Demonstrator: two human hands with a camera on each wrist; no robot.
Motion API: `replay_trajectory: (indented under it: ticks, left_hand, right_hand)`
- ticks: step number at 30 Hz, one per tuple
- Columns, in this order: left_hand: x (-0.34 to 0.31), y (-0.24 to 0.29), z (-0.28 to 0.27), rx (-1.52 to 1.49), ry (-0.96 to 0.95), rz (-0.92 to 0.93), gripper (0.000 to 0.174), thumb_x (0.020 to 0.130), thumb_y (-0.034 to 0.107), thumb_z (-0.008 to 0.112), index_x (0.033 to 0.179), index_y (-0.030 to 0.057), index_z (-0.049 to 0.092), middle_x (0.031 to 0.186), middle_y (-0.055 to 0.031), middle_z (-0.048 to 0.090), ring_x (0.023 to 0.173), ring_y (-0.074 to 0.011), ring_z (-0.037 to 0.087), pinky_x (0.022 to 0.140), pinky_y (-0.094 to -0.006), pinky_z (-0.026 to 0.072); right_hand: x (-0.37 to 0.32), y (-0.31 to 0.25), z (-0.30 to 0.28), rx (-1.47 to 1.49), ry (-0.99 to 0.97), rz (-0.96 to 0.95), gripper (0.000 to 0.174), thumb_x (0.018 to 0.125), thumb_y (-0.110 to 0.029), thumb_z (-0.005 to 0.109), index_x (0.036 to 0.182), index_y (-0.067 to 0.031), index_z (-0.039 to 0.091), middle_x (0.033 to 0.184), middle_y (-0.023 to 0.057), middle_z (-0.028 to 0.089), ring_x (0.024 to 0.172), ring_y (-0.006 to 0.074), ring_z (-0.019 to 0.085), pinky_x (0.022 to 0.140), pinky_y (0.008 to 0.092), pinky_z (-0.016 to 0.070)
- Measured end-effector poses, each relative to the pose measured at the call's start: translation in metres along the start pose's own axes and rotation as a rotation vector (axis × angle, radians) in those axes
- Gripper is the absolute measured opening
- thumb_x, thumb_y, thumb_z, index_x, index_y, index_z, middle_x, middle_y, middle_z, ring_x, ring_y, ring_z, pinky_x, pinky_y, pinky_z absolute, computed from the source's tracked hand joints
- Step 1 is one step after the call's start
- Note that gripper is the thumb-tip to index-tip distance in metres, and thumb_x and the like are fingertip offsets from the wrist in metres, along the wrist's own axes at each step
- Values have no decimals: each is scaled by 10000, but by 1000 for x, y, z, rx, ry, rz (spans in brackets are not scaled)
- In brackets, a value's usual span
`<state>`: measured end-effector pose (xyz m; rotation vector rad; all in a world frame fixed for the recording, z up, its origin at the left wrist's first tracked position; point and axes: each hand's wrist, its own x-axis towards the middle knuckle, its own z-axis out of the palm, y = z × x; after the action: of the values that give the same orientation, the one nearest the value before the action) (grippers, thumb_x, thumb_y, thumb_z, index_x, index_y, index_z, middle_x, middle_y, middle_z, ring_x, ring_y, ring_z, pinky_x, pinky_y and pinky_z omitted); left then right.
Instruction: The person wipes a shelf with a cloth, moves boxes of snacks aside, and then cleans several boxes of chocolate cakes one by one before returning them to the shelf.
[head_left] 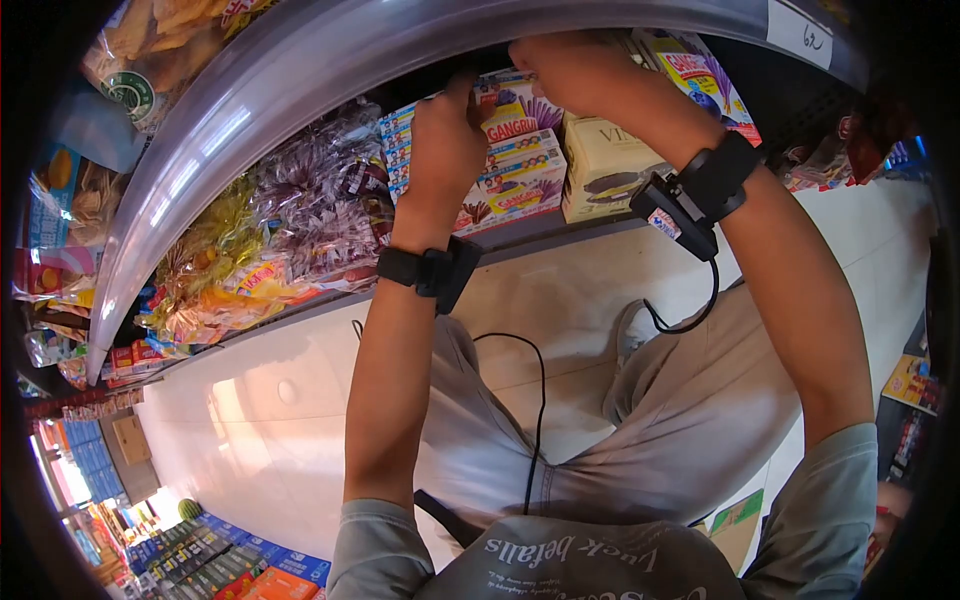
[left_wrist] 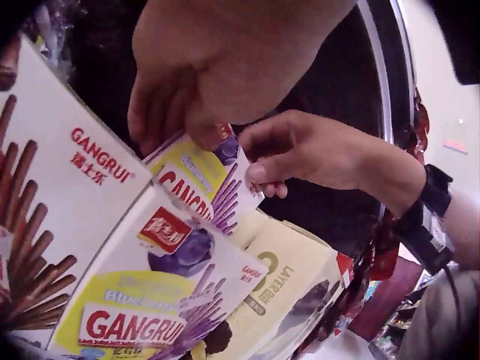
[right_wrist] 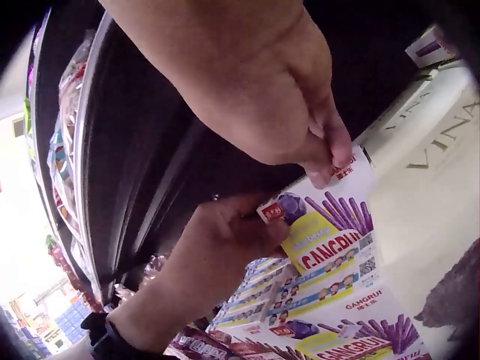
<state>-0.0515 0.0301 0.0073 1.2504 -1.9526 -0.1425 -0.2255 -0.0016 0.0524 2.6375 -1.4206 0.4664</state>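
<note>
Both hands are at a small blueberry Gangrui biscuit-stick box on top of a stack of similar boxes on the shelf. My left hand pinches its left end, thumb on the printed front in the right wrist view. At the other end my right hand grips the top corner between thumb and fingers. In the left wrist view, the box stands tilted behind a larger blueberry box. A cream Vina box sits right beside the stack.
Purple and yellow bagged snacks fill the shelf to the left. A curved clear shelf edge arches over the hands, with a paper tag on it. Another Gangrui box stands behind the cream one. Pale floor tiles lie below.
</note>
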Motion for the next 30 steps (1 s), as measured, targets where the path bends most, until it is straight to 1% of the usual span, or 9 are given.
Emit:
replay_trajectory:
  ticks: [2, 5, 6, 9, 11, 14, 18, 21, 30]
  left_hand:
    - [-5, 0, 0, -30, -22, -53, 330, 775, 9, 666, 1095, -43, 607, 742, -220, 629, 646, -324, 644, 602, -344, 495]
    - [-10, -2, 0, -47, -47, -93, 329, 785, 24, 671, 1099, -47, 607, 742, -207, 632, 637, -292, 637, 614, -332, 493]
    - [-11, -3, 0, -47, -54, -101, 329, 788, 29, 673, 1101, -48, 607, 741, -202, 633, 633, -281, 634, 617, -328, 492]
    - [-15, -5, -1, -102, -22, -101, 285, 768, -27, 651, 1049, -61, 617, 750, -235, 624, 652, -353, 632, 585, -378, 480]
    - [-17, -6, -2, -96, -19, -108, 301, 765, -23, 657, 1061, -61, 618, 746, -227, 625, 650, -346, 627, 591, -376, 479]
    - [-21, -10, 1, -100, 6, -102, 315, 761, -16, 666, 1068, -61, 618, 746, -219, 626, 658, -340, 620, 604, -376, 477]
    - [-23, -10, 1, -125, 17, -105, 323, 757, -14, 675, 1071, -62, 617, 763, -218, 627, 677, -339, 616, 620, -381, 478]
    - [-23, -12, 1, -83, -6, -125, 328, 784, 33, 688, 1096, -41, 620, 806, -207, 664, 694, -270, 665, 647, -325, 503]
    - [-23, -12, 0, -67, -7, -114, 337, 779, 44, 697, 1096, -38, 621, 801, -213, 663, 690, -280, 667, 639, -332, 506]
  right_hand:
    - [-2, 4, 10, -13, 69, -109, 196, 763, -36, 604, 952, 11, 624, 1023, 223, 611, 930, 373, 630, 787, 427, 523]
    - [-1, -3, 12, 24, -26, -57, 196, 748, -16, 612, 942, 11, 631, 1018, 222, 610, 947, 372, 622, 806, 419, 518]
    - [-1, -4, 11, 27, -27, -59, 209, 737, -11, 624, 945, 11, 631, 1016, 220, 609, 952, 370, 620, 808, 416, 517]
    - [-1, -9, 8, 35, -50, -56, 243, 710, -13, 659, 951, 9, 631, 1016, 209, 600, 973, 360, 605, 831, 408, 504]
    - [-1, -14, 6, 37, -92, -32, 259, 701, -36, 683, 950, 8, 630, 1026, 195, 584, 992, 346, 585, 866, 402, 480]
    - [0, -13, 14, 18, -34, -77, 287, 684, -15, 693, 965, 5, 636, 1004, 209, 606, 966, 362, 617, 814, 406, 517]
    - [0, -15, 11, 5, -63, -62, 293, 689, -24, 698, 975, -2, 639, 1025, 205, 603, 969, 358, 617, 826, 403, 514]
    - [1, -17, 9, 2, -90, -49, 296, 691, -26, 700, 981, -7, 641, 1035, 200, 603, 978, 354, 615, 835, 401, 512]
    - [-1, -16, 9, 6, -72, -67, 296, 697, -26, 700, 986, -13, 637, 1029, 192, 603, 976, 347, 614, 832, 401, 511]
